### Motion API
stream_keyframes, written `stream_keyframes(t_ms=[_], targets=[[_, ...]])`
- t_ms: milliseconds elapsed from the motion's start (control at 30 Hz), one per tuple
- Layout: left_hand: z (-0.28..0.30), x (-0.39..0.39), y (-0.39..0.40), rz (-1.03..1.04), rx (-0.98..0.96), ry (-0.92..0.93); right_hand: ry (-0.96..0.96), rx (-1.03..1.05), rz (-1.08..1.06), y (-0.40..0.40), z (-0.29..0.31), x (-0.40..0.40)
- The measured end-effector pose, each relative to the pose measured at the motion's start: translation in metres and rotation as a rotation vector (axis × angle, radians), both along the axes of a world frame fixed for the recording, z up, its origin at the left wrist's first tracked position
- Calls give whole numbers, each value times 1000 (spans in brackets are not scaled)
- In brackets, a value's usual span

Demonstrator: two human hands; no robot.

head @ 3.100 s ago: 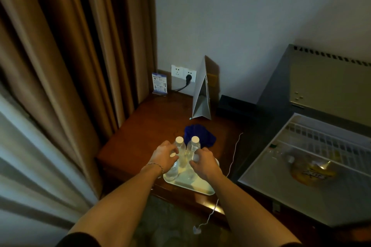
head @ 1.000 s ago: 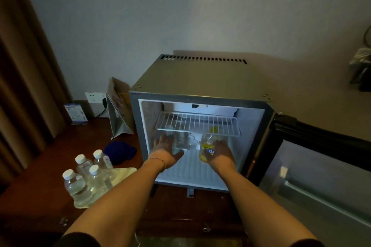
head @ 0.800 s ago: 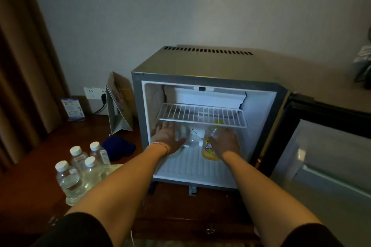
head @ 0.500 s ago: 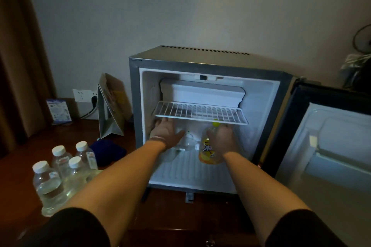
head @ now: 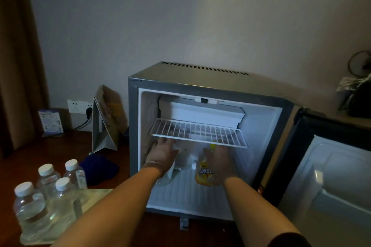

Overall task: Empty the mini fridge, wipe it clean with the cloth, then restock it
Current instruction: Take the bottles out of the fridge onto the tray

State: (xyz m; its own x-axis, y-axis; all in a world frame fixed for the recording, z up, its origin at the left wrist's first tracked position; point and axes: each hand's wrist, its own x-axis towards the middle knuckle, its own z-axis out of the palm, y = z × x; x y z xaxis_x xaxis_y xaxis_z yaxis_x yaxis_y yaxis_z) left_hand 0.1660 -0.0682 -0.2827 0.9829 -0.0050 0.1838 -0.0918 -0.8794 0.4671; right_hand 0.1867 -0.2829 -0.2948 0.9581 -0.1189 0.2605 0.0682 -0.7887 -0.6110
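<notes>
- The right hand [head: 219,159] gripped a yellow drink bottle [head: 204,172] under the wire shelf [head: 198,132].
- The left hand [head: 162,154] held a clear bottle [head: 170,172] beside it.
- Both were inside the open mini fridge [head: 200,78].
- The blue cloth [head: 99,168] lay on the table [head: 50,152], beside four water bottles [head: 50,190].

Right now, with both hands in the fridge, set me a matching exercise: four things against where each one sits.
Things:
1. orange drink bottle
2. water bottles
3. blue cloth
4. wire shelf

Places:
A. on the tray, outside the mini fridge
B. across the fridge's upper part, bare
C. on the fridge floor, at the right hand
D. on the wooden table, by the folded card

Pairs: 1-C, 2-A, 3-D, 4-B
</notes>
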Motion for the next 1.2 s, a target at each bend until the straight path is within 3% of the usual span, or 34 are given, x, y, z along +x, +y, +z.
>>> stream_keyframes(t_ms=[400, 533, 700, 1200], targets=[[34, -47, -3, 24, -151, 75, 194, -136, 71, 9, 30, -55], [48, -77, 2, 49, -174, 38, 253, -233, 193, 26, 51, -76], [62, -128, 17, 125, -136, 88, 219, -141, 356, 54, 62, -111], [69, -226, 179, 405, -157, 70, 173, -333, 737, 199, 100, -161]])
